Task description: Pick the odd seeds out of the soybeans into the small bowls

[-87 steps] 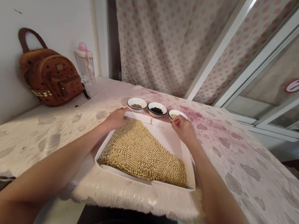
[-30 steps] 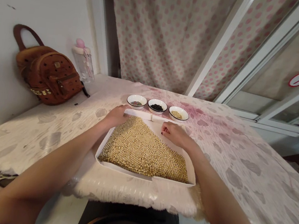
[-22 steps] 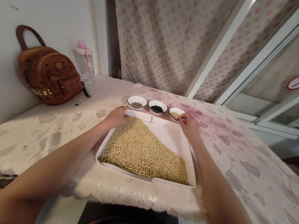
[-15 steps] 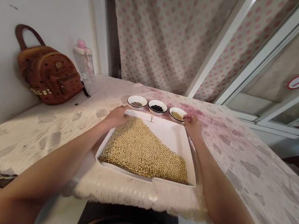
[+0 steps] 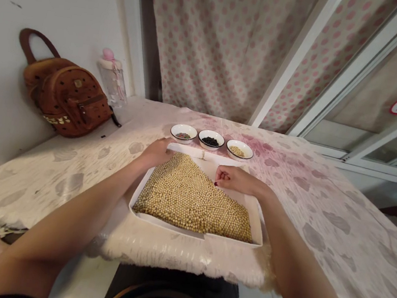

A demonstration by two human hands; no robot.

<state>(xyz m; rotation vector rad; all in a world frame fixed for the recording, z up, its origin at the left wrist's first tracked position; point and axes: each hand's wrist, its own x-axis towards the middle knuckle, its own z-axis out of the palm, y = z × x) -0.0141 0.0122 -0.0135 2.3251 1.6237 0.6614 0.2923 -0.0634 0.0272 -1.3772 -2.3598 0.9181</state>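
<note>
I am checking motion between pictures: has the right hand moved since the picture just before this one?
Yes: the right hand has moved leftward and nearer, from beside the right bowl to over the tray.

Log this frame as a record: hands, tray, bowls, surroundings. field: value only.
left hand: on the far-left corner of the tray
right hand: fingers curled, over the tray's far-right part; can't tell if it holds anything
tray: white, on the patterned tablecloth
tray contents: pale round beans, far-right part bare
bowls: three, white, dark-rimmed, in a row beyond the tray
left bowl: mixed-colour bits
middle bowl: black bits
right bowl: pale bits
left side: brown backpack, clear bottle
</note>
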